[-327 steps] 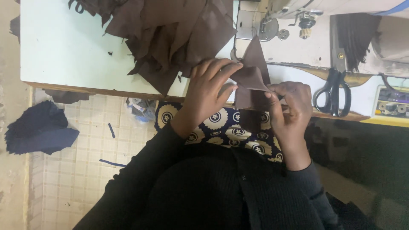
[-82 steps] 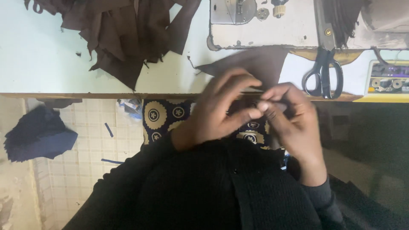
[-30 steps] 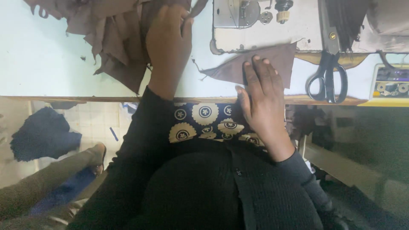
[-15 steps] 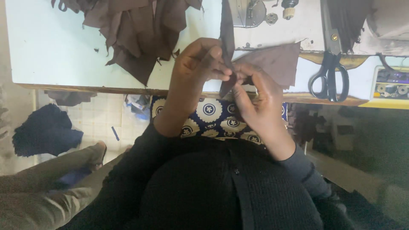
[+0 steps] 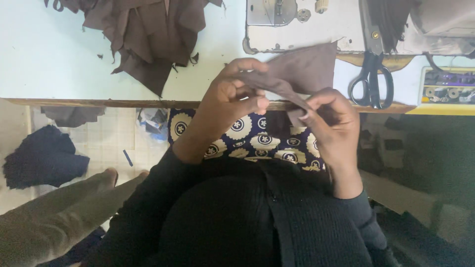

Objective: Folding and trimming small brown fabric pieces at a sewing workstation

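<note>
A small brown fabric piece [image 5: 309, 69] is held over the front edge of the pale sewing table [image 5: 54, 59]. My left hand [image 5: 230, 101] pinches its left end between thumb and fingers. My right hand [image 5: 331, 123] grips a folded strip of the same piece at its lower right. The upper part of the fabric rests against the base of the sewing machine [image 5: 297, 24]. My lap, in blue cloth with a cream flower print [image 5: 247, 136], lies below both hands.
A heap of brown fabric pieces [image 5: 148, 29] lies on the table at the upper left. Black scissors [image 5: 372, 81] lie to the right, beside a yellow tray of bobbins [image 5: 448, 91]. Dark cloth scraps [image 5: 42, 155] lie on the tiled floor. Another person's leg and foot [image 5: 64, 202] reach in at lower left.
A second ago my left hand was at the fabric heap and my right lay flat on the piece. Both now hold the piece, its strip drawn out between them.
</note>
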